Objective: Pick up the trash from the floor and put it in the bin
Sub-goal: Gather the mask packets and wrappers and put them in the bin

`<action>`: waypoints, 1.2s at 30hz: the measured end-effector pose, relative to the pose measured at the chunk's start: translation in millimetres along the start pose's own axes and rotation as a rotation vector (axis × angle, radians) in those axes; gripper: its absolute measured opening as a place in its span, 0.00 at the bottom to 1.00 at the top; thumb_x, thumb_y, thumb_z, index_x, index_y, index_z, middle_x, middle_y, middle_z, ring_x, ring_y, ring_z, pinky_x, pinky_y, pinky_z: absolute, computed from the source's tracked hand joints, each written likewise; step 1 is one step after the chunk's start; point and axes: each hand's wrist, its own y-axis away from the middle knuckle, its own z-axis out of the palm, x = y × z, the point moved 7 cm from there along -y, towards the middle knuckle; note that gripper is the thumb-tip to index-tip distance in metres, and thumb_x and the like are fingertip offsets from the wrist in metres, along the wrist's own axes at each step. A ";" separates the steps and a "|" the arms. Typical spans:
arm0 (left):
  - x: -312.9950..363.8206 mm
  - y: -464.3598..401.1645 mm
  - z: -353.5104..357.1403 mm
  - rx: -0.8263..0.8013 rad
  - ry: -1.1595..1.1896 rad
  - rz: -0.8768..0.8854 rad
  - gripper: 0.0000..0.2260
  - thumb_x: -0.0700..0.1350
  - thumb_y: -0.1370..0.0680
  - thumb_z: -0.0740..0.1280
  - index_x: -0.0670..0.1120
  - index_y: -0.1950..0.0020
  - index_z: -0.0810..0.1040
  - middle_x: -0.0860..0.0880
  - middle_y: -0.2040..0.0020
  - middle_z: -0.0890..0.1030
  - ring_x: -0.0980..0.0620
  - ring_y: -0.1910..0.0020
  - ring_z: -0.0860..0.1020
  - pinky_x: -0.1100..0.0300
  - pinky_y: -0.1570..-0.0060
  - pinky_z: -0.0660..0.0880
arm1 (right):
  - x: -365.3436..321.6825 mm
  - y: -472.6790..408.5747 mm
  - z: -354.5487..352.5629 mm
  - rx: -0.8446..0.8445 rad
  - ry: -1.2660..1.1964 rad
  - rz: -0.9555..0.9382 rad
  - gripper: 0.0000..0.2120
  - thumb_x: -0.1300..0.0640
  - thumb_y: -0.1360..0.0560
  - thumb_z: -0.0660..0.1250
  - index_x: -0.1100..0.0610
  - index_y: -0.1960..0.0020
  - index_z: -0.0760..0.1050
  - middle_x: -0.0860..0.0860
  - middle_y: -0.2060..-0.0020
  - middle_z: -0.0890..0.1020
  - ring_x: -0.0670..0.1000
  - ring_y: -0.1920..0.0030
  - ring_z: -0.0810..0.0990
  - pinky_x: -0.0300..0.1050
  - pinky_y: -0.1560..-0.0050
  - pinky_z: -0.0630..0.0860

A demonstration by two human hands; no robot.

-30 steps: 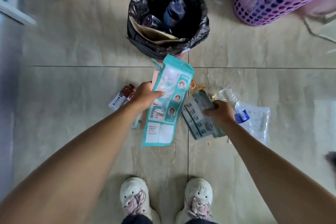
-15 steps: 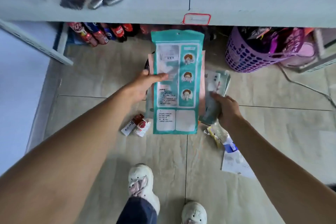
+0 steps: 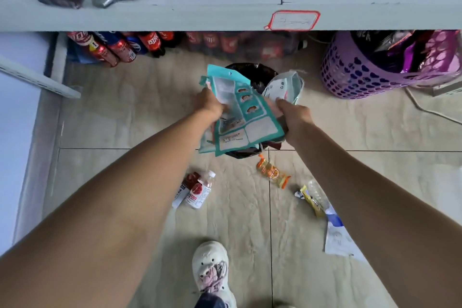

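My left hand (image 3: 209, 105) grips a teal and white mask packet (image 3: 240, 117), held tilted right over the bin (image 3: 252, 73), a round can lined with a black bag and mostly hidden behind the packet. My right hand (image 3: 293, 117) holds a pale green and white packet (image 3: 283, 86) above the bin's right rim. On the floor nearer to me lie a small white bottle with a red label (image 3: 198, 191), an orange snack wrapper (image 3: 272, 174), a yellow wrapper (image 3: 312, 201), a clear plastic bottle (image 3: 317, 191) and a white plastic bag (image 3: 338, 240).
A grey shelf (image 3: 225, 17) overhangs the floor just beyond the bin, with cola bottles (image 3: 120, 47) stacked beneath it. A purple perforated basket (image 3: 355, 75) stands at the right. A white cabinet (image 3: 17, 120) flanks the left. My white shoe (image 3: 211, 267) is below.
Both hands rose from the floor with their packets and moved forward over the bin. The teal packet has tipped from upright to slanted. My view lifted toward the shelf.
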 end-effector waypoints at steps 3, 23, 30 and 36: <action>7.8 -17.6 7.5 -0.005 -0.207 0.072 0.18 0.42 0.24 0.68 0.40 0.36 0.72 0.39 0.38 0.78 0.40 0.42 0.77 0.54 0.45 0.75 | -10.5 -11.2 23.1 -0.053 0.108 -0.082 0.19 0.43 0.25 0.64 0.60 0.55 0.74 0.57 0.62 0.83 0.56 0.62 0.83 0.52 0.54 0.82; 14.3 11.4 -10.5 0.105 -0.591 0.706 0.19 0.53 0.21 0.59 0.45 0.38 0.79 0.45 0.32 0.73 0.45 0.31 0.67 0.51 0.34 0.62 | -18.9 -15.4 39.9 -0.012 0.775 -0.576 0.28 0.44 0.21 0.50 0.54 0.25 0.56 0.51 0.24 0.57 0.55 0.26 0.62 0.61 0.32 0.69; -20.1 46.7 23.7 -0.376 -0.833 0.727 0.27 0.60 0.21 0.45 0.52 0.24 0.61 0.47 0.21 0.58 0.48 0.21 0.49 0.45 0.23 0.42 | 8.5 -10.6 45.2 -0.194 1.298 -0.815 0.25 0.48 0.18 0.48 0.56 0.24 0.58 0.52 0.22 0.54 0.52 0.21 0.44 0.52 0.22 0.46; -12.4 34.2 62.6 -0.387 -1.171 0.701 0.26 0.54 0.19 0.41 0.47 0.24 0.59 0.42 0.26 0.64 0.42 0.24 0.57 0.40 0.25 0.47 | 18.3 -35.2 59.1 -0.166 1.608 -0.810 0.26 0.50 0.19 0.44 0.61 0.26 0.60 0.57 0.24 0.62 0.57 0.22 0.52 0.53 0.23 0.46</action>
